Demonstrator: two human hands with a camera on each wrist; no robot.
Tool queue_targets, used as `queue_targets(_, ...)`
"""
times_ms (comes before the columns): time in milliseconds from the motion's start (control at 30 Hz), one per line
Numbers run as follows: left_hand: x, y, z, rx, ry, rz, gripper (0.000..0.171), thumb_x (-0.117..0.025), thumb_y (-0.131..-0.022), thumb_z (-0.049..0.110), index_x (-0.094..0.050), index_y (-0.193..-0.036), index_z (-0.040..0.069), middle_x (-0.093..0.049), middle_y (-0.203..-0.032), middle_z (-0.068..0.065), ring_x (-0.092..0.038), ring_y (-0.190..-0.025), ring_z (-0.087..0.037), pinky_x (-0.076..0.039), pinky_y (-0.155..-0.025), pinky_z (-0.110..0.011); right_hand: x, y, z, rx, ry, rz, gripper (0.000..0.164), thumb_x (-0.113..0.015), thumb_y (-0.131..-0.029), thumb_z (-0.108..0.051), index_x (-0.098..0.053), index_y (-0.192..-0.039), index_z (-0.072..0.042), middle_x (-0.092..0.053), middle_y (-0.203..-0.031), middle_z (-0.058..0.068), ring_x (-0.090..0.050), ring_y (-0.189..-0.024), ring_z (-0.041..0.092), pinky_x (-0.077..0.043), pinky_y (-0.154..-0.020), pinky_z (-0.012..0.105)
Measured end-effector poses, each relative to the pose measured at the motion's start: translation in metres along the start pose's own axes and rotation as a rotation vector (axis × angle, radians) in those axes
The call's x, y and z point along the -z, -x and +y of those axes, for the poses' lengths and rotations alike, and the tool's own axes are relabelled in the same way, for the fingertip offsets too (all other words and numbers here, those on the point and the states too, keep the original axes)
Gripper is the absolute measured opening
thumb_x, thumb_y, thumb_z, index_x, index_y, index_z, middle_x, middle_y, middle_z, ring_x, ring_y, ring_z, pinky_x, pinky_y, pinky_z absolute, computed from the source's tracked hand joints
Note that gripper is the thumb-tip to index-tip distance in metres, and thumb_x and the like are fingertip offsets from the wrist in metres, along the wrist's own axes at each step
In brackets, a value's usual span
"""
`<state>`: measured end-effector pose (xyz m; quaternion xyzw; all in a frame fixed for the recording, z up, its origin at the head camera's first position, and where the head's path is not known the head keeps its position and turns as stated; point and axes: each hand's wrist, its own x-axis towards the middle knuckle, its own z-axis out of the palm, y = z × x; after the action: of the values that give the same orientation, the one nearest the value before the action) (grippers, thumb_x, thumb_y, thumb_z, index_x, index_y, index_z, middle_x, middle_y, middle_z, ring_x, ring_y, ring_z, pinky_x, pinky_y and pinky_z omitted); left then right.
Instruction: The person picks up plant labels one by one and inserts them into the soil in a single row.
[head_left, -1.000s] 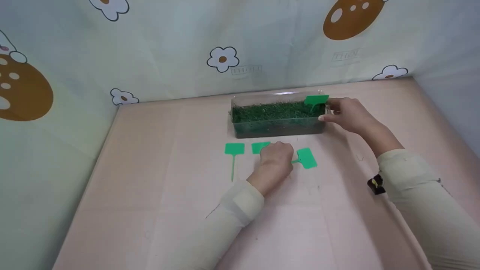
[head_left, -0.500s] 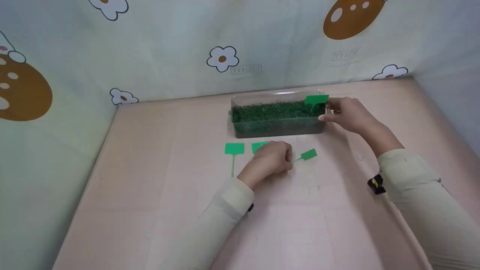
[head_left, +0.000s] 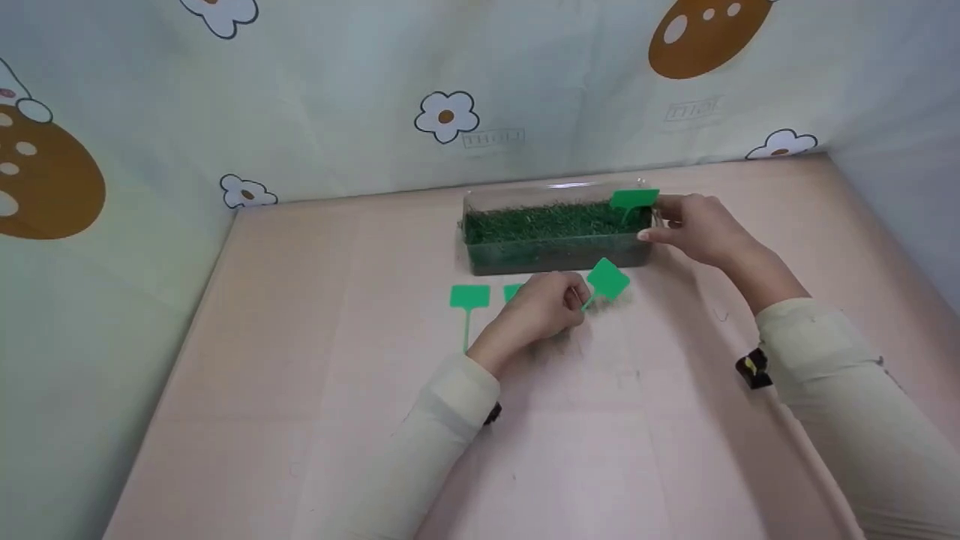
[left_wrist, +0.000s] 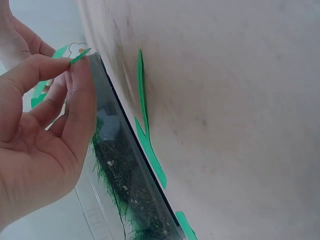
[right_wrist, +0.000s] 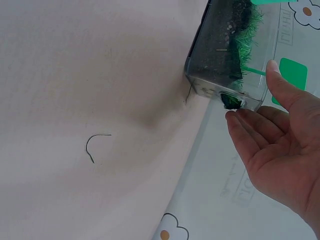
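Observation:
My left hand [head_left: 544, 304] pinches the stem of a green plant label [head_left: 608, 280], whose square plate points up and right in front of the box. In the left wrist view the label's green tip [left_wrist: 80, 56] pokes out past thumb and fingertip. With thumb in front and fingers behind, my right hand [head_left: 697, 225] holds the right end of a clear planter box [head_left: 555, 259] filled with green grass [head_left: 540, 223]. One upright label [head_left: 634, 198] stands in the grass by that end. On the table lie a long-stemmed label [head_left: 470, 296] and another label [head_left: 512, 291], partly hidden behind my left hand.
A patterned curtain [head_left: 337, 112] with flowers hangs right behind the box, along the table's [head_left: 360, 420] back edge. A thin curved dark strand [right_wrist: 87, 147] lies on the table in the right wrist view. A pale wall [head_left: 892, 112] borders the right side.
My left hand has picked the rightmost label off the table, rising slightly toward the box while the plate turned upward. My right hand and the planter box have stayed in place.

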<state>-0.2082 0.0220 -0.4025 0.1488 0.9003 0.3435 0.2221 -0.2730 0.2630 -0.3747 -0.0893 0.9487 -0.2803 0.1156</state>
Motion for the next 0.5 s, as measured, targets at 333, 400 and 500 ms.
queue_targets(333,0.0047,-0.0021,0.0025,-0.002,0.055,0.133,0.009,-0.065,-0.095,0.012,-0.064,-0.104,0.013,-0.064,-0.097,0.001,-0.055,-0.085,-0.013,-0.044,-0.07,-0.024,-0.0004,-0.0001,-0.0001,-0.001,0.009,0.0,0.056,-0.066,-0.097,-0.026,-0.049,-0.145,-0.002,-0.05,-0.147,0.027,-0.046,-0.136,0.048,-0.04,-0.11,0.059)
queue_targets(400,0.006,-0.0023,0.0035,-0.003,0.066,0.17,0.007,-0.064,-0.096,0.013,-0.062,-0.102,0.015,-0.065,-0.099,0.001,-0.058,-0.087,-0.012,-0.046,-0.07,-0.023,-0.0004,-0.0001,-0.0008,-0.002,0.001,-0.001,0.056,-0.066,-0.097,-0.026,-0.048,-0.145,-0.002,-0.05,-0.146,0.026,-0.045,-0.136,0.048,-0.039,-0.11,0.058)
queue_targets(500,0.0081,-0.0024,0.005,-0.015,0.086,0.22,0.005,-0.063,-0.096,0.013,-0.062,-0.101,0.015,-0.068,-0.1,0.0,-0.062,-0.09,-0.012,-0.049,-0.07,-0.023,-0.0008,-0.0004,-0.0011,-0.005,-0.009,-0.004,0.057,-0.066,-0.097,-0.025,-0.047,-0.146,-0.001,-0.05,-0.147,0.026,-0.044,-0.138,0.047,-0.039,-0.111,0.058)
